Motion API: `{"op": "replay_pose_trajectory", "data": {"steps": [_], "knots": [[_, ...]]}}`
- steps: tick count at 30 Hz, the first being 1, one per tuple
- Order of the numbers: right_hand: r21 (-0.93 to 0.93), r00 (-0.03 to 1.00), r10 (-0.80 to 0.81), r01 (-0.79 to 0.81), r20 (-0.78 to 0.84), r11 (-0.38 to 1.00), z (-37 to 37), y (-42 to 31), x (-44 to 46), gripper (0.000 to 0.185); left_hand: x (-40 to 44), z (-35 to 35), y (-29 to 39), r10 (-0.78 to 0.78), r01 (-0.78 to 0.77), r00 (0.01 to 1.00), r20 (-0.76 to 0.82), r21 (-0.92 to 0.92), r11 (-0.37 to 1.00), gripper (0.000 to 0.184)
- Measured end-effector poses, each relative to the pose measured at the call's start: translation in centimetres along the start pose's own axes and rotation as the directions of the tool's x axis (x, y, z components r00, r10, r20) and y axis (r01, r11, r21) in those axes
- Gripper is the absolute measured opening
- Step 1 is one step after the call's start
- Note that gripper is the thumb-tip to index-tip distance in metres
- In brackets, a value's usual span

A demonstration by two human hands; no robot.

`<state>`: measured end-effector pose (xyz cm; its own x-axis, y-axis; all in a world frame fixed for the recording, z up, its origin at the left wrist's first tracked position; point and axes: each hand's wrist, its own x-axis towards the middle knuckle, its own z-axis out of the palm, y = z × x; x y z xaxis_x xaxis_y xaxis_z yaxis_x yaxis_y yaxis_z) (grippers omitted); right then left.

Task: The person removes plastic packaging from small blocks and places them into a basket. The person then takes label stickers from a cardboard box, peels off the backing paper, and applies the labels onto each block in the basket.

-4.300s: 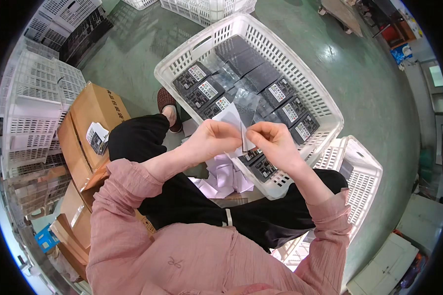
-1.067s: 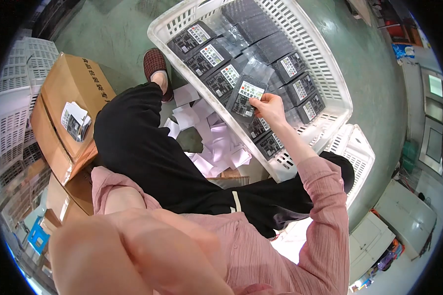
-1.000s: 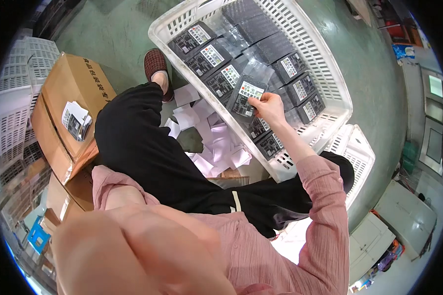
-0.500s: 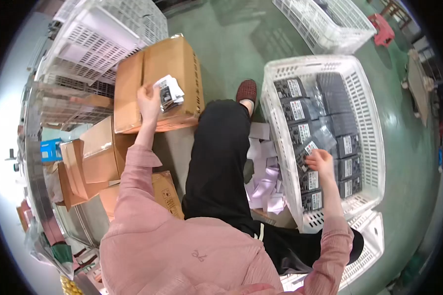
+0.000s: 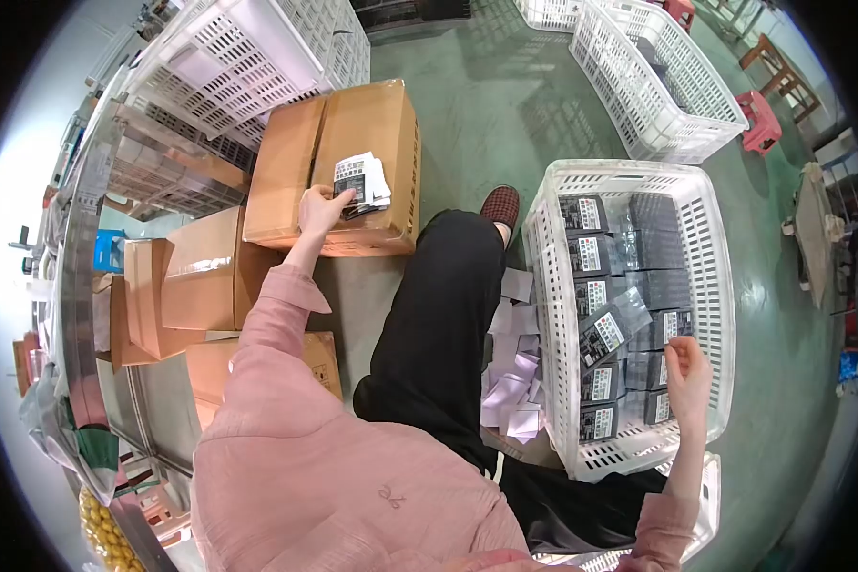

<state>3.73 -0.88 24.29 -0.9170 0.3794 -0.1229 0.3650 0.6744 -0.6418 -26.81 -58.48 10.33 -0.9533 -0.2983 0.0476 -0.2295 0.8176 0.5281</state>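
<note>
My left hand (image 5: 322, 212) is at the left edge of a small stack of black-and-white packets (image 5: 379, 183) on a closed cardboard box (image 5: 291, 143). Its thumb and fingers pinch the edge of the top packet. My right hand (image 5: 689, 379) hovers over the right side of a white plastic crate (image 5: 725, 286), fingers loosely curled and nothing visible in them. Rows of black packs with white labels fill the crate. One black pack in a clear sleeve (image 5: 601, 338) lies tilted across the left row.
Loose pale paper slips (image 5: 515, 377) lie between my leg and the crate. Open cardboard cartons (image 5: 200, 276) stand at left, with stacked white crates (image 5: 248, 48) behind. Another white crate (image 5: 658, 95) and a red stool (image 5: 759, 122) are farther off.
My right hand has let go of the sleeved black pack, leaving it on the left row, and moved right. My left hand has closed on the edge of the packet stack. The view has shifted.
</note>
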Motion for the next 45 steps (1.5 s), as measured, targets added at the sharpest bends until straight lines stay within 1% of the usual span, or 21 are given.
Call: {"op": "replay_pose_trajectory", "data": {"steps": [3,5,6,7,9,10,11,12,13,15,17,18,19,20,21,22,24,25,27,34,45], "knots": [[-0.016,1.000,-0.031,0.031,0.000,0.999,-0.2,0.4,-0.8,0.010,0.6,0.4,-0.8,-0.058,0.058,0.998,0.017,0.005,0.998,0.065],[-0.001,1.000,0.008,-0.008,0.028,1.000,0.2,1.1,-1.3,0.010,1.4,0.7,-1.5,-0.110,0.112,0.993,0.048,-0.062,0.992,0.059],[-0.019,0.998,-0.051,0.051,0.026,0.999,0.3,1.7,-1.5,0.010,1.5,0.5,-1.6,-0.109,0.120,0.991,0.082,-0.153,0.981,0.049],[-0.009,0.998,-0.051,0.051,0.022,0.999,0.4,2.0,-1.6,0.010,1.8,0.3,-1.7,-0.101,0.112,0.992,0.077,-0.148,0.983,0.049],[-0.101,0.991,-0.128,0.131,0.039,0.986,0.6,2.5,-2.0,0.007,1.4,-0.9,-0.3,-0.069,0.087,0.994,0.089,-0.222,0.971,0.035],[-0.095,0.992,-0.125,0.127,0.033,0.987,0.5,2.4,-2.2,0.007,0.7,-1.5,1.1,-0.128,0.189,0.978,0.165,-0.441,0.877,0.021],[-0.097,0.991,-0.127,0.130,0.037,0.987,0.2,1.5,-2.3,0.008,1.7,-1.7,1.0,-0.166,0.342,0.934,0.318,-0.651,0.678,0.018],[-0.101,0.991,-0.128,0.131,0.040,0.986,0.0,0.6,-2.5,0.009,1.9,-2.6,2.5,-0.151,0.489,0.869,0.472,-0.770,0.410,0.015],[-0.100,0.992,-0.120,0.123,0.031,0.987,-0.1,-0.5,-2.6,0.009,1.8,-2.8,4.2,-0.186,0.570,0.822,0.539,-0.778,0.263,0.013],[0.117,0.999,-0.042,0.039,0.027,0.992,-0.3,-2.4,-2.7,0.015,-2.1,-5.5,12.8,0.000,0.499,0.857,0.516,-0.829,0.252,0.010],[0.372,0.994,-0.015,-0.025,0.105,0.928,0.2,-2.8,-2.3,0.023,-6.2,-6.8,20.2,0.285,0.431,0.803,0.523,-0.840,0.330,0.009],[0.502,0.990,0.007,-0.076,0.139,0.861,0.5,-3.5,-2.2,0.026,-9.4,-7.2,24.1,0.340,0.444,0.741,0.579,-0.802,0.399,0.010],[0.615,0.983,-0.046,-0.072,0.175,0.785,1.0,-3.4,-2.1,0.033,-12.7,-6.9,27.1,0.394,0.452,0.663,0.637,-0.760,0.468,0.011],[0.689,0.979,-0.041,-0.110,0.199,0.717,0.8,-4.6,-2.1,0.043,-14.5,-5.0,28.4,0.550,0.472,0.478,0.684,-0.729,0.496,0.012],[0.780,0.973,-0.046,-0.153,0.227,0.607,0.4,-5.6,-2.1,0.051,-17.4,-4.2,30.5,0.538,0.467,0.402,0.741,-0.671,0.575,0.012],[0.809,0.976,-0.036,-0.156,0.214,0.567,0.5,-6.1,-2.2,0.056,-19.5,-3.0,31.7,0.546,0.451,0.279,0.790,-0.609,0.652,0.014],[0.846,0.978,0.053,-0.202,0.203,0.492,0.7,-6.2,-2.1,0.056,-22.7,-1.1,33.7,0.544,0.416,0.106,0.832,-0.534,0.736,0.017],[0.905,0.991,0.053,-0.131,0.120,0.405,1.2,-5.5,-2.0,0.047,-23.8,-0.6,34.3,0.543,0.429,0.063,0.838,-0.514,0.743,0.018],[0.902,0.984,0.104,-0.172,0.142,0.397,0.6,-4.4,-2.6,0.039,-25.0,0.3,35.0,0.518,0.412,-0.023,0.855,-0.464,0.784,0.021],[0.868,0.984,0.148,-0.157,0.098,0.471,-0.6,-3.3,-3.3,0.035,-25.2,1.3,34.4,0.536,0.350,-0.094,0.839,-0.476,0.807,0.021],[0.845,0.979,0.135,-0.198,0.150,0.497,0.7,-3.4,-2.6,0.036,-25.2,1.4,33.7,0.522,0.384,-0.140,0.841,-0.440,0.812,0.014]]}}
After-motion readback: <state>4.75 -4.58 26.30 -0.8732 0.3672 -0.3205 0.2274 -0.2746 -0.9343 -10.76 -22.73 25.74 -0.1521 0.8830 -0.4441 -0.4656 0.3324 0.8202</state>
